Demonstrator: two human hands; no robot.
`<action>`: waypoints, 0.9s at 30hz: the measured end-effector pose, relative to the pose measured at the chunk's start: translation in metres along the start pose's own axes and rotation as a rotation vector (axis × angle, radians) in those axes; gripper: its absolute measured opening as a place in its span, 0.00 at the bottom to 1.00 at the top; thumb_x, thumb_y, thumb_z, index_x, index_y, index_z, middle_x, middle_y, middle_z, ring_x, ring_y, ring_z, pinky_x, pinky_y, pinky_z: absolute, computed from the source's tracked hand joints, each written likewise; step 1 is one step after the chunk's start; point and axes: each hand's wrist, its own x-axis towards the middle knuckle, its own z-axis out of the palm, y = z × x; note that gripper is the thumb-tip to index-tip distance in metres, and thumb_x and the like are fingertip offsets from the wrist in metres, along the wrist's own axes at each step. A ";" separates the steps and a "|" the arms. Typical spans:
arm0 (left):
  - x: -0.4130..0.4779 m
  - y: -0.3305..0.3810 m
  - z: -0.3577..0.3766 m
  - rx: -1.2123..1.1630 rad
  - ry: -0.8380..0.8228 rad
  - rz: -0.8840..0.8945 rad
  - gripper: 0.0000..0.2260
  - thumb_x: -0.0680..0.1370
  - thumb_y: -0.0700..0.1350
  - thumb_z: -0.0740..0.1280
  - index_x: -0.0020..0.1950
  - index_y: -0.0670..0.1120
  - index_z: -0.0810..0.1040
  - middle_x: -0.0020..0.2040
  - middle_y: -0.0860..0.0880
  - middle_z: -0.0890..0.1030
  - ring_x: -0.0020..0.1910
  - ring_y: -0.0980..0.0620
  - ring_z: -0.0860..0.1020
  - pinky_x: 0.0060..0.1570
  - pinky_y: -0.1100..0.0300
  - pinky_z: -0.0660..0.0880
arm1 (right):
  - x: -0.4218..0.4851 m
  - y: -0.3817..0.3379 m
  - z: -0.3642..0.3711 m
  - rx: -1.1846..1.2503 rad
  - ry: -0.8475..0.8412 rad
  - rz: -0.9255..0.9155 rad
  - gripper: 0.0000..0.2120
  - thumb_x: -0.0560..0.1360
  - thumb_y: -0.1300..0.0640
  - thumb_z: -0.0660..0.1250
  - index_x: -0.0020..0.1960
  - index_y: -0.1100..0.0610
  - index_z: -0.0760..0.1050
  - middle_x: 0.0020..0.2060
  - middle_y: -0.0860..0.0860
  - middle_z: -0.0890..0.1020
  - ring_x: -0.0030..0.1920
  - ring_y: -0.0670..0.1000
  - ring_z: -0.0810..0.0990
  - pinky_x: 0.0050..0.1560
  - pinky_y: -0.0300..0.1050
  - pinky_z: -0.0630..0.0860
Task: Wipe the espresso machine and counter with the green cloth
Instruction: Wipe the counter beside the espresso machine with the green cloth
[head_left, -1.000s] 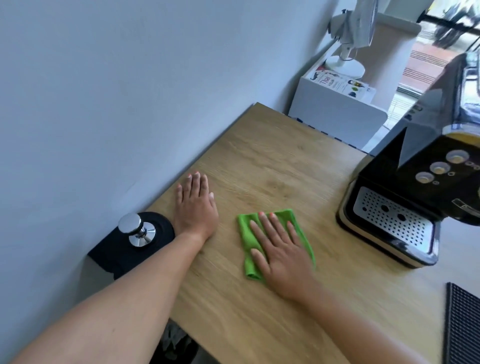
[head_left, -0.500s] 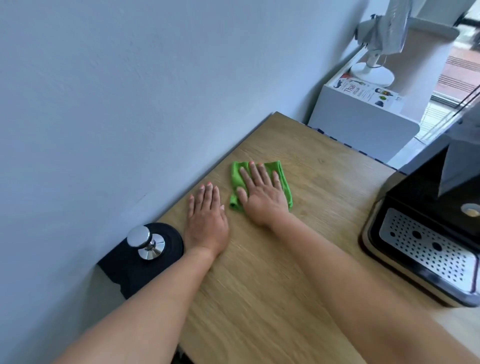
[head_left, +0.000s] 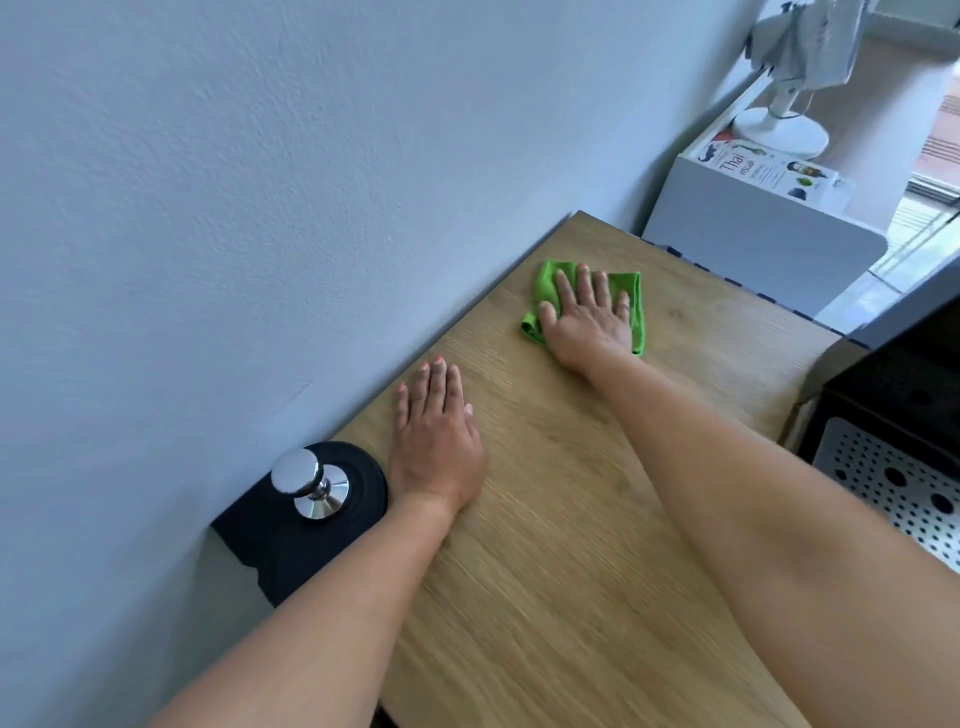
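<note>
Currently the folded bright-green microfibre cloth lies flat on the light oak-grain wooden bench, near the bench's far end and just beside the pale grey-blue wall. The right hand is pressed palm-down on the cloth, fingers spread and extended; grip is flat and wide, no pinch, cloth held only by downward pressure. Cloth edges show at the fingertips and on both sides of the hand.

The left hand rests palm-down on bare bench, fingers straight and together, holding nothing, well apart from the cloth. Its wrist side sits just beside the round black rubber tamping mat, which carries an upright polished-steel tamper, approx. against the wall.

At the right edge, the black espresso machine w/ perforated steel drip tray is partly in view. Beyond the bench: a white cabinet w/ a white fan base on top.
</note>
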 end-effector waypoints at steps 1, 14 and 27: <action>0.001 0.000 0.000 0.000 0.002 -0.002 0.25 0.82 0.49 0.45 0.79 0.44 0.49 0.80 0.47 0.48 0.79 0.51 0.44 0.77 0.49 0.42 | -0.008 -0.014 0.004 -0.013 -0.010 -0.076 0.31 0.80 0.38 0.41 0.80 0.45 0.42 0.80 0.49 0.40 0.79 0.53 0.38 0.77 0.60 0.37; 0.000 -0.003 -0.010 0.007 -0.098 0.057 0.25 0.83 0.50 0.44 0.79 0.43 0.46 0.80 0.47 0.46 0.79 0.50 0.42 0.77 0.49 0.42 | -0.106 0.059 0.015 -0.057 0.005 0.116 0.32 0.79 0.34 0.38 0.80 0.44 0.39 0.79 0.48 0.38 0.79 0.51 0.36 0.77 0.59 0.39; -0.023 -0.035 -0.031 0.115 -0.239 0.277 0.25 0.84 0.51 0.43 0.79 0.44 0.44 0.80 0.47 0.44 0.79 0.49 0.43 0.77 0.51 0.42 | -0.340 0.034 0.064 -0.129 -0.043 -0.425 0.28 0.80 0.34 0.39 0.79 0.37 0.41 0.79 0.43 0.42 0.79 0.48 0.38 0.76 0.54 0.40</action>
